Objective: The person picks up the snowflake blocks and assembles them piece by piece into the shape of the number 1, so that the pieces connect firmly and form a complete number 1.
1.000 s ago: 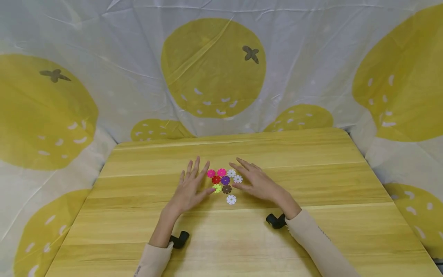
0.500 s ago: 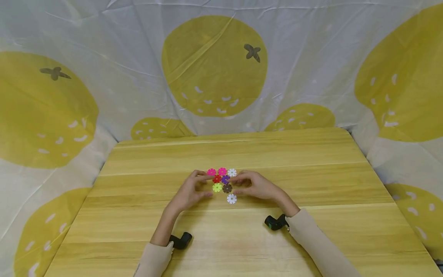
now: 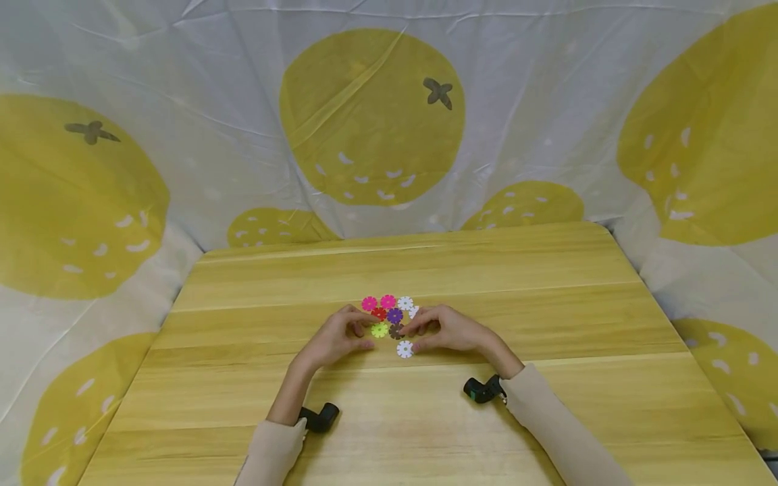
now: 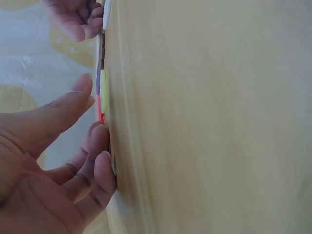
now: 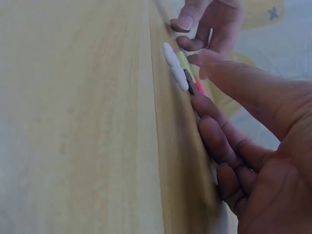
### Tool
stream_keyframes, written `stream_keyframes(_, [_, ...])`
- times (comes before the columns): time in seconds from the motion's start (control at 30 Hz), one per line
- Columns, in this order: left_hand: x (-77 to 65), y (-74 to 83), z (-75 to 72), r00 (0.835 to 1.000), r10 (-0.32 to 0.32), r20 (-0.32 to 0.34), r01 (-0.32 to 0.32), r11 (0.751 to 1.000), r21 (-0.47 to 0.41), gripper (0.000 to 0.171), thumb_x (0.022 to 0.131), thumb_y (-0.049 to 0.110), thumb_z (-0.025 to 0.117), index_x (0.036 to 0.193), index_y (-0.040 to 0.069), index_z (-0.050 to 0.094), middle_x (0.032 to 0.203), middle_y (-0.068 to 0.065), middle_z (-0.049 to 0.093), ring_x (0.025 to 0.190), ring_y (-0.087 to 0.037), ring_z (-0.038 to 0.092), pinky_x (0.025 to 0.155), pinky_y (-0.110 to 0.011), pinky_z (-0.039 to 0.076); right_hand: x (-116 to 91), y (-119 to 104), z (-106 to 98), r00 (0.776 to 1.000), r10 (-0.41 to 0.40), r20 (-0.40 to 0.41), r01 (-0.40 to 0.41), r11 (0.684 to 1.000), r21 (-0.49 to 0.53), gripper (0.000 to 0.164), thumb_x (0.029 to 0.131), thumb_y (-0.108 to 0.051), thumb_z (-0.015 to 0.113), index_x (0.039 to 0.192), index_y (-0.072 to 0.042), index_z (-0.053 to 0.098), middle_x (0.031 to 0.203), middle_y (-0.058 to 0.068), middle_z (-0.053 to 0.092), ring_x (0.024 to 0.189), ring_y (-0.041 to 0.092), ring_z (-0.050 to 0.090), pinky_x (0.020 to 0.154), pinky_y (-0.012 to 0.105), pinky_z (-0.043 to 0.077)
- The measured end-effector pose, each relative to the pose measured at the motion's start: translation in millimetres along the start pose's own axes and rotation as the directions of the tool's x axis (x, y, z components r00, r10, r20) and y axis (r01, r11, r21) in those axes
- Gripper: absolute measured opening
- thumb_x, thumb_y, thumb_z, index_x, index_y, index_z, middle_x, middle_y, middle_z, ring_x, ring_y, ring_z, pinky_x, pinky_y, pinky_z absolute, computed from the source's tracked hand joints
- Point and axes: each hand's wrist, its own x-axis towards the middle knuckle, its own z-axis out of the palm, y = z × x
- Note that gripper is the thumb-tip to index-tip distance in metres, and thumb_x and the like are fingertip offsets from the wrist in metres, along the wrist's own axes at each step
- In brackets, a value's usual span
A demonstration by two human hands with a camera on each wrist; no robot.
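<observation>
Several small notched plastic snowflake discs lie flat in a cluster on the wooden table. My left hand (image 3: 333,337) is at their left, fingers bent over the table by the yellow disc (image 3: 379,329) and red disc (image 3: 378,313). In the left wrist view its thumb stands apart from the fingers, with nothing between. From the right, my right hand (image 3: 452,331) has fingertips at the brown disc (image 3: 395,331), partly covering it, and its thumb by the near white disc (image 3: 404,349). A purple disc (image 3: 395,315) lies between. Another white disc (image 3: 414,312) is partly hidden behind the right hand.
Two pink discs (image 3: 369,303) and a white disc (image 3: 404,303) form the far row of the cluster. The wooden table (image 3: 389,418) reaches back to a hanging cloth (image 3: 523,88) with yellow fruit prints. Black wrist cameras (image 3: 483,389) sit below both hands.
Both hands were spread with fingers extended; their fingers have since bent and lowered beside the discs. The right hand has lately slid slightly nearer, uncovering part of the right-hand white disc.
</observation>
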Motion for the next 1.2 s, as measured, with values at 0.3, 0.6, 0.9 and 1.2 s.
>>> stream_keyframes(0.3, [6.9, 0.0, 0.4, 0.999, -0.039, 0.001, 0.039, 0.999, 0.0, 0.034, 0.086, 0.005, 0.083, 0.118, 0.0, 0.074, 0.102, -0.016, 0.062, 0.085, -0.02, 0.058, 0.074, -0.022, 0.048, 0, 2, 4, 1.0, -0.02, 0.009, 0.021, 0.999, -0.041, 0.029, 0.09, -0.017, 0.082, 0.118, -0.013, 0.079, 0.11, 0.004, 0.072, 0.095, 0.015, 0.06, 0.085, 0.025, 0.05])
stream_keyframes(0.6, [9.5, 5.2, 0.8, 0.993, -0.116, 0.0, 0.116, 0.993, 0.016, 0.024, 0.083, 0.001, 0.084, 0.106, 0.003, 0.076, 0.098, -0.013, 0.061, 0.081, -0.017, 0.055, 0.072, -0.022, 0.047, 3, 0, 9, 1.0, -0.009, -0.002, 0.009, 0.998, -0.069, 0.029, 0.087, -0.015, 0.084, 0.116, -0.013, 0.08, 0.096, 0.003, 0.068, 0.089, 0.013, 0.057, 0.08, 0.022, 0.047])
stream_keyframes(0.9, [10.9, 7.3, 2.3, 0.989, -0.149, -0.008, 0.149, 0.988, 0.028, 0.022, 0.082, -0.002, 0.085, 0.1, 0.002, 0.074, 0.096, -0.014, 0.06, 0.079, -0.017, 0.052, 0.07, -0.022, 0.045, 4, -2, 11, 1.0, -0.009, -0.012, 0.008, 0.995, -0.098, 0.025, 0.086, -0.016, 0.085, 0.11, -0.013, 0.082, 0.095, 0.003, 0.067, 0.088, 0.012, 0.056, 0.08, 0.023, 0.048])
stream_keyframes(1.2, [10.9, 8.5, 2.5, 0.989, -0.147, -0.006, 0.147, 0.989, 0.001, 0.025, 0.081, -0.005, 0.084, 0.1, 0.001, 0.068, 0.093, -0.013, 0.06, 0.08, -0.019, 0.053, 0.07, -0.022, 0.046, 4, -4, 12, 0.999, 0.004, -0.032, -0.007, 0.995, -0.103, 0.023, 0.084, -0.016, 0.088, 0.104, -0.012, 0.077, 0.096, 0.004, 0.068, 0.088, 0.015, 0.058, 0.08, 0.025, 0.05])
